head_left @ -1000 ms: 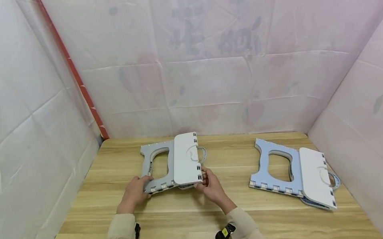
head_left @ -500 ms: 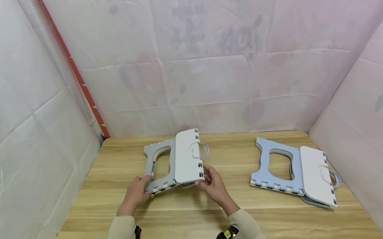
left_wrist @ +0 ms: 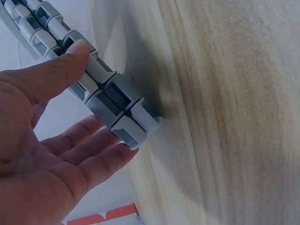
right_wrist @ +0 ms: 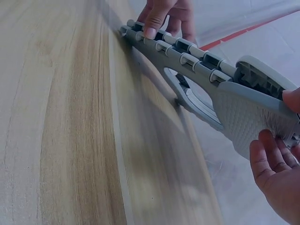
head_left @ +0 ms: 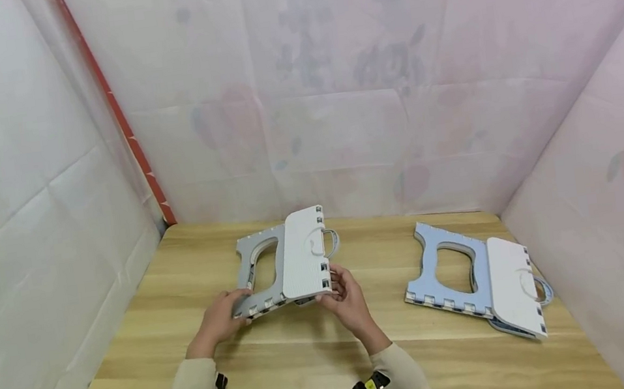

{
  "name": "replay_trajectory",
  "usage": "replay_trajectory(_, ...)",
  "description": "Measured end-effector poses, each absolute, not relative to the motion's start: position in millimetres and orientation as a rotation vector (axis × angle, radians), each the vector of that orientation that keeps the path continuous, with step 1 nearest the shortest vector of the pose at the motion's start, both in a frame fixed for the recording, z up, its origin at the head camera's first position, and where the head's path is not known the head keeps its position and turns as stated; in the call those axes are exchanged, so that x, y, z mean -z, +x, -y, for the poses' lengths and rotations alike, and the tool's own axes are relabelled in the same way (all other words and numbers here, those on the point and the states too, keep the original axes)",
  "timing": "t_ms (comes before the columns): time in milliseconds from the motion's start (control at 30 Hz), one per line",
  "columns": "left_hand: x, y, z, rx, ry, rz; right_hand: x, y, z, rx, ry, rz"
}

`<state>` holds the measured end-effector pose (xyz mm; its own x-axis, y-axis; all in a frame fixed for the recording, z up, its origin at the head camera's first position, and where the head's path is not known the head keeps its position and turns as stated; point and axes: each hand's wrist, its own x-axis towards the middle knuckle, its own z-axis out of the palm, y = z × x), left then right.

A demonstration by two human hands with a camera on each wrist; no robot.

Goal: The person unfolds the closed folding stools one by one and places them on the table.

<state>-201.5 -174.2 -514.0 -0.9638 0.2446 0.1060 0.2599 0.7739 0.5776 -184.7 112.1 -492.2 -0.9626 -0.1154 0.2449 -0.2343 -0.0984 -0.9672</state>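
Observation:
A grey and white folding stool (head_left: 302, 255), folded flat, is held between both hands at the left of the table. My left hand (head_left: 223, 318) grips the near corner of its grey leg panel; in the left wrist view the thumb presses the hinged edge and the fingers lie on the other side. With my right hand (head_left: 346, 298) I hold the near corner of the white seat panel, thumb on one face and fingers on the other. The right wrist view shows the seat end tilted up off the tabletop.
A blue and white folding stool (head_left: 456, 277), also folded, lies at the right of the wooden table (head_left: 289, 381). White sheets hang behind and along both sides, with a red strip (head_left: 117, 108) at the back left corner.
The seat end of the grey stool has lifted a little and the stool has shifted slightly right and away. Both hands keep their holds. The blue stool has not moved.

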Motion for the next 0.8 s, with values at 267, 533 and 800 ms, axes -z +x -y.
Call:
replay_trajectory(267,508,-203,171,1.054,-0.426,2.939,484,-186,-112,-2.262,0.437,2.024)
replay_trajectory(533,507,-202,166,1.192,-0.464,2.903,475,-182,-112,-2.286,0.494,1.993)
replay_trajectory(800,510,-203,165,1.303,-0.436,2.924,473,-182,-111,-2.309,0.599,1.928)
